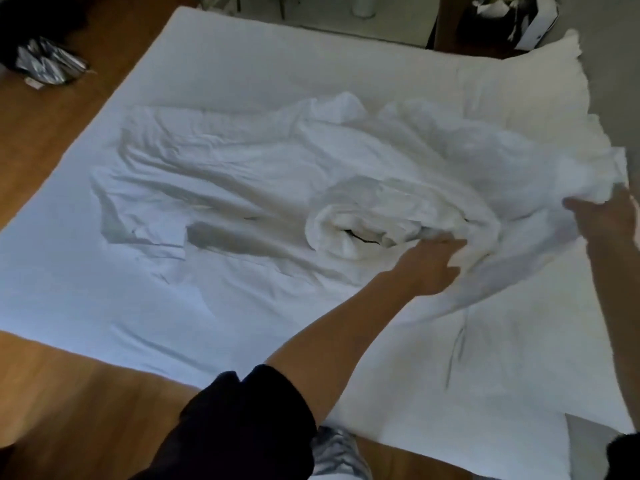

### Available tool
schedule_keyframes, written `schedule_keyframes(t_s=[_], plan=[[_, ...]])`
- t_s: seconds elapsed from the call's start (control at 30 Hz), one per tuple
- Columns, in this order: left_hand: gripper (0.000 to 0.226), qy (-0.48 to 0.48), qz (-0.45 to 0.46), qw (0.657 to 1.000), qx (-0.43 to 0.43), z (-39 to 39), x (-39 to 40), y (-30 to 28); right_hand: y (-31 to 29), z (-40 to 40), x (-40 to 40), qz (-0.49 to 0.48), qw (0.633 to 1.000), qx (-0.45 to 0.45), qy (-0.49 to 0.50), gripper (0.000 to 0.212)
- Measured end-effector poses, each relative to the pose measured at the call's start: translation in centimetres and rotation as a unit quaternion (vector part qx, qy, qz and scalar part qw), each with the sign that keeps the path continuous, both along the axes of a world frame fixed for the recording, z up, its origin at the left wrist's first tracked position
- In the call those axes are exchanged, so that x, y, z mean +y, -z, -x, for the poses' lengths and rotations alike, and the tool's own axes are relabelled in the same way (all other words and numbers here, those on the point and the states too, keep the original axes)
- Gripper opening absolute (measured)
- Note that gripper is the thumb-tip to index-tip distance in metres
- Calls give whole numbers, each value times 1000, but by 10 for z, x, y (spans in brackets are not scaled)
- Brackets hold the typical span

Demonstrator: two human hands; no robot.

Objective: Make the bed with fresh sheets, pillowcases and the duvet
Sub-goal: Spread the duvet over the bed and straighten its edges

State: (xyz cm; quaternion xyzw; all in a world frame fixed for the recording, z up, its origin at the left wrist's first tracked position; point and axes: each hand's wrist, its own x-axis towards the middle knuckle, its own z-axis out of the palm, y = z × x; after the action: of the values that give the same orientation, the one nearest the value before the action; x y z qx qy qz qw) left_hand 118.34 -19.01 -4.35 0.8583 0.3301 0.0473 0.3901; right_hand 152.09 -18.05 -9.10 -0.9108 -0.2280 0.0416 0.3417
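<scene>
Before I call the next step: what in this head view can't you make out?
- Left hand fingertips: buried in the crumpled white sheet; grip unclear.
- Right hand: partly cut by the right frame edge, motion-blurred.
- Which linen it is, sheet or duvet cover: folds hide its edges.
- Bag at the top: cropped, contents unreadable.
- Dark bundle on the floor: too small.

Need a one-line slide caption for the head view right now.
Both hands, left hand and right hand, gather a crumpled white sheet on the mattress.
</scene>
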Motion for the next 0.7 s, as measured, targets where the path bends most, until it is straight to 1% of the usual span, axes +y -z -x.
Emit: schedule_keyframes(t_s=[0.03, 0.07, 0.13, 0.17, 0.23, 0.3, 0.4, 0.47, 0.6, 0.7], plan=[[53, -9, 19, 1000, 9, 14, -4, 12, -8, 38, -10, 63, 996, 36, -46, 76], [52, -25, 37, 999, 28, 33, -8, 27, -15, 82, -23, 122, 987, 65, -77, 69], [51, -70, 65, 992, 83, 87, -11, 54, -16, 166, -41, 174, 971, 88, -136, 60], [50, -92, 70, 987, 109, 116, -10, 64, -5, 196, -41, 193, 962, 107, -164, 58], [48, -160, 81, 975, 134, 181, -6, 78, 15, 258, -42, 250, 933, 122, -228, 57], [45, -218, 98, 959, 153, 251, -4, 90, 31, 325, -39, 267, 912, 132, -281, 57], [41, -305, 125, 931, 159, 360, -6, 99, 37, 428, -34, 278, 883, 119, -360, 52], [38, -353, 146, 911, 154, 437, -12, 106, 42, 498, -26, 292, 867, 113, -387, 49], [35, -408, 172, 881, 165, 587, -30, 114, 49, 638, -17, 313, 838, 117, -431, 49], [33, -433, 188, 862, 186, 684, -50, 114, 50, 727, -14, 320, 815, 115, -469, 47]])
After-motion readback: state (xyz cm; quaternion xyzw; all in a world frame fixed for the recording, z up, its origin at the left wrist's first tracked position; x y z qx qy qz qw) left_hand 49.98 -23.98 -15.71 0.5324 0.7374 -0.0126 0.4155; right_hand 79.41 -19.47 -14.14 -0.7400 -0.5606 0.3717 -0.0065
